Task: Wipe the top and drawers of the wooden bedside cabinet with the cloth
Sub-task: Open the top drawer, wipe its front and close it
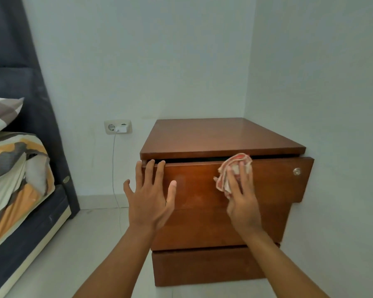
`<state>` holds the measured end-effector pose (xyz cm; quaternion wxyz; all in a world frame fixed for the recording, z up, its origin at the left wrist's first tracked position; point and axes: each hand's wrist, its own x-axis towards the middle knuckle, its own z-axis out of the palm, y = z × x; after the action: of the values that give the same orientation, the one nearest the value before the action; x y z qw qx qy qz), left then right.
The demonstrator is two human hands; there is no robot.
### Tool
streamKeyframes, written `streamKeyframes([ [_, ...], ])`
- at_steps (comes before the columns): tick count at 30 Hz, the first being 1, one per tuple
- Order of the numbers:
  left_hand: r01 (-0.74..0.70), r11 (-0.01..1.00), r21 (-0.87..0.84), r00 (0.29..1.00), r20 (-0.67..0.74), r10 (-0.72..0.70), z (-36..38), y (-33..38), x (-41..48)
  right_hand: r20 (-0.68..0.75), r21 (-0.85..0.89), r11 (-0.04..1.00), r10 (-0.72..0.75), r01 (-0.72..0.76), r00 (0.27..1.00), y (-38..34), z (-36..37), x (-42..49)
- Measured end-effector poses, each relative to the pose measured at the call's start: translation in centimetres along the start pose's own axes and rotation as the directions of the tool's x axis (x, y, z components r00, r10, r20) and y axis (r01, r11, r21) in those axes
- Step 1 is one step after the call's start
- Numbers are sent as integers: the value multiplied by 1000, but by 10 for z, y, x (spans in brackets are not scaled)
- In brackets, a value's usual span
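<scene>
The wooden bedside cabinet stands in the room's corner, its brown top bare. Its top drawer is pulled out a little, with a dark gap under the top and a small clear knob at the right. My left hand lies flat on the drawer's left end, fingers spread, fingertips over the upper edge. My right hand presses a crumpled red-and-white cloth against the drawer front near its upper edge. Two lower drawers are closed.
A bed with a patterned blanket and pillow stands at the left against a dark headboard. A wall socket holds a white charger whose cable hangs to the pale tiled floor. White walls close in behind and right of the cabinet.
</scene>
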<state>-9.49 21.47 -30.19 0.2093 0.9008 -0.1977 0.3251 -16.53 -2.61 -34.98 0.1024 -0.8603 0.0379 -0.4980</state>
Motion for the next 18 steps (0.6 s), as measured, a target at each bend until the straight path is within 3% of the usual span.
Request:
streamKeyframes([
  [3, -4, 1000, -5, 1000, -4, 4, 1, -2, 0, 146, -84, 974, -196, 209, 970, -35, 23, 12],
  [9, -1, 1000, -12, 1000, -7, 1, 3, -3, 1, 272, -236, 951, -131, 198, 953, 21, 11, -6],
  [11, 1, 1000, -1, 1000, -4, -1, 3, -2, 0, 251, -262, 959, -39, 107, 967, 54, -3, -15],
  [15, 2, 1000, 5, 1000, -18, -2, 4, 0, 0, 122, -267, 930, 293, -253, 948, 108, -33, -19],
  [18, 1, 1000, 13, 1000, -14, -1, 5, 0, 0, 58, -175, 931, 336, -322, 940, 123, -51, -13],
])
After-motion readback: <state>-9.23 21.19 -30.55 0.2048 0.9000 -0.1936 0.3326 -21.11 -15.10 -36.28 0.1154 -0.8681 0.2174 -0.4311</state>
